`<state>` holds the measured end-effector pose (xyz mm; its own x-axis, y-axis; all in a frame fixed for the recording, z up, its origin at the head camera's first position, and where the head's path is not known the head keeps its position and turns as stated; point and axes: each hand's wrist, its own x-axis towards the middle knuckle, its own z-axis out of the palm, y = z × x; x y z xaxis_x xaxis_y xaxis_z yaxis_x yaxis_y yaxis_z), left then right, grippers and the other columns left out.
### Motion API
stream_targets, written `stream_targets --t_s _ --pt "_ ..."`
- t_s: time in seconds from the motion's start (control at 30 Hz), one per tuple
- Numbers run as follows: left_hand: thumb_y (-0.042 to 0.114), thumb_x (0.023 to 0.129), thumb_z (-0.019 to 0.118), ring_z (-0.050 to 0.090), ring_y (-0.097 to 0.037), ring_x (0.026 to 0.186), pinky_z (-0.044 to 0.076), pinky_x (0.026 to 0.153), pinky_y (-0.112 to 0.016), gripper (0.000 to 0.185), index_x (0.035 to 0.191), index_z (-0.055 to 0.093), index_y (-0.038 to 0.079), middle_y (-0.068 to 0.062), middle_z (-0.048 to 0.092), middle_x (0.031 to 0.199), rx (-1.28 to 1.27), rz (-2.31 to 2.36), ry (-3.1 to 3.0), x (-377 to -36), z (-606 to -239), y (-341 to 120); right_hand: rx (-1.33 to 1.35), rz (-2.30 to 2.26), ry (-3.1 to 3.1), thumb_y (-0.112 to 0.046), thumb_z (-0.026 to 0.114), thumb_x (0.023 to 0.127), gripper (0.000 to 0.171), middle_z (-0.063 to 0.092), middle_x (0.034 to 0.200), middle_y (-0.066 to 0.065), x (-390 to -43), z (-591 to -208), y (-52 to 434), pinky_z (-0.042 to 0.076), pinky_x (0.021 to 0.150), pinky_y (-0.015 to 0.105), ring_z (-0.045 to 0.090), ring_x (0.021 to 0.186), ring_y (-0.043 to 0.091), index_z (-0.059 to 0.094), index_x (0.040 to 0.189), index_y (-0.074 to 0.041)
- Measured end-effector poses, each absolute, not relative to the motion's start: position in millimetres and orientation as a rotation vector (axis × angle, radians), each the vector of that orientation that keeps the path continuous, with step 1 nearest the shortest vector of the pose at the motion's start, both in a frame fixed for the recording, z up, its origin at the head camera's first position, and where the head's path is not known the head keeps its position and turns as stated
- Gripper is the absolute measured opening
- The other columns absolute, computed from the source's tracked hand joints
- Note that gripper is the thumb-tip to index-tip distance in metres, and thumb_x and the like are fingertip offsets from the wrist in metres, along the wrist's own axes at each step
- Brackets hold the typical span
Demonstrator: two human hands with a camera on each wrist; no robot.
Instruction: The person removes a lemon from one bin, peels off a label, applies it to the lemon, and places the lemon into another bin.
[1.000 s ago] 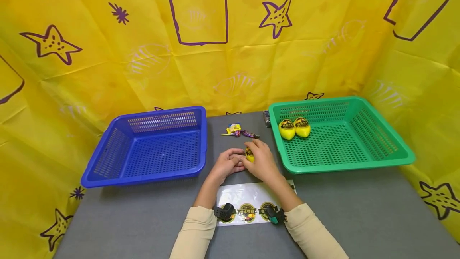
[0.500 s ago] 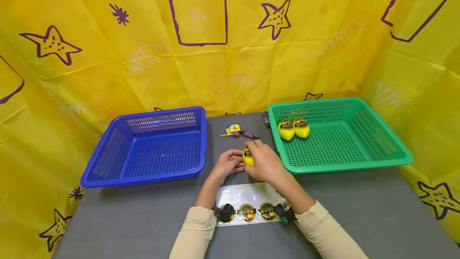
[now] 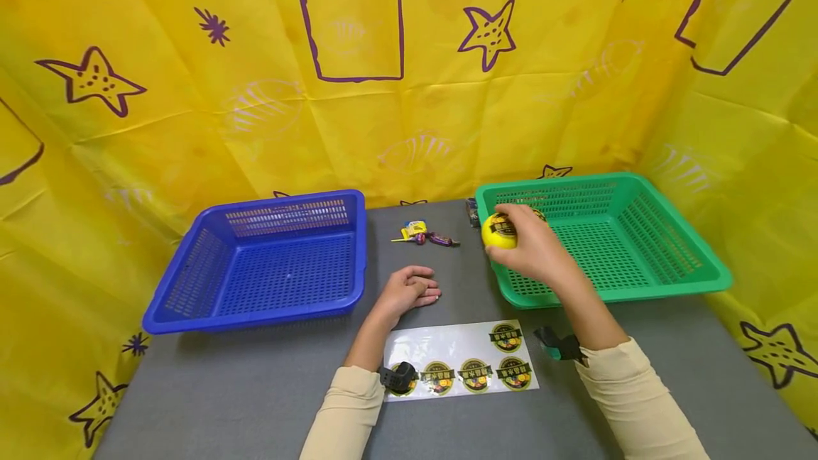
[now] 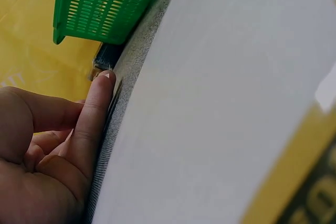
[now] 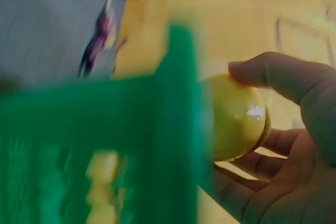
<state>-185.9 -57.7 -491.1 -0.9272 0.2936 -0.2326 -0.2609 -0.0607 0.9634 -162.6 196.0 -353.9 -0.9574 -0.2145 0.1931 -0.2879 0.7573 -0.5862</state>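
Head view: a yellow egg-shaped toy (image 3: 498,231) is being held by the right hand (image 3: 533,250), whose fingers and thumb are curled round it — the toy is being kept in the air over the near-left corner of the green basket (image 3: 696,270), just above the rim. From the right wrist view the same toy (image 5: 235,116) is being seen pinched between the thumb above and the fingers below, with the blurred green basket wall (image 5: 157,145) close in front of it, and two more yellow shapes (image 5: 102,184) are being made out through the mesh, too blurred to tell apart. The left hand (image 3: 409,291) is being rested palm-down on the grey table (image 3: 255,389), its fingers relaxed and lightly bent, with nothing in its grasp; in the left wrist view its straight forefinger (image 4: 94,119) is being laid along the table surface. A sticker sheet (image 3: 447,346) is lying just nearer to the person than that hand, round labels being shown along its near edge and one more at its far right corner. A blue basket (image 3: 192,282) is standing to the left, well apart from the green one, and a few wrapped sweets (image 3: 424,234) are lying on the table between the two baskets.
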Motion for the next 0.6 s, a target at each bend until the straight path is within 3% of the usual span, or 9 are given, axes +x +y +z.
stream_targets --t_s 0.13,0.3,0.47,0.6 --pt "-0.011 0.096 0.048 0.071 -0.024 0.087 0.059 0.078 -0.034 0.031 0.127 0.053 -0.013 -0.026 0.067 0.104 0.031 2.037 1.849 -186 -493 -58 0.273 0.908 -2.914 -0.016 0.074 0.082 0.074 0.051 0.133 0.03 -171 -365 224 0.046 0.081 0.054 0.053 0.103 0.04 0.041 0.144 0.009" --pt "-0.01 0.097 0.049 0.072 -0.023 0.086 0.059 0.077 -0.033 0.031 0.127 0.054 -0.011 -0.022 0.067 0.102 0.016 2.027 1.857 -185 -494 -60 0.31 0.743 -3.055 -0.016 0.08 0.079 0.071 0.057 0.125 0.033 -178 -383 239 0.047 0.086 0.06 0.056 0.108 0.048 0.049 0.136 0.011" --pt "-0.009 0.097 0.049 0.071 -0.024 0.087 0.059 0.078 -0.034 0.031 0.127 0.053 -0.012 -0.023 0.066 0.103 0.038 2.033 1.849 -185 -494 -59 0.4 0.595 -3.108 -0.015 0.084 0.074 0.059 0.063 0.108 0.024 -184 -400 241 0.05 0.078 0.056 0.06 0.095 0.043 0.058 0.121 0.009" --pt "-0.009 0.098 0.049 0.071 -0.024 0.088 0.059 0.078 -0.035 0.031 0.128 0.053 -0.012 -0.023 0.067 0.104 0.039 2.026 1.849 -185 -493 -58 0.4 0.51 -3.11 -0.014 0.086 0.072 0.057 0.061 0.105 0.024 -186 -406 238 0.051 0.075 0.055 0.06 0.09 0.042 0.058 0.116 0.009"
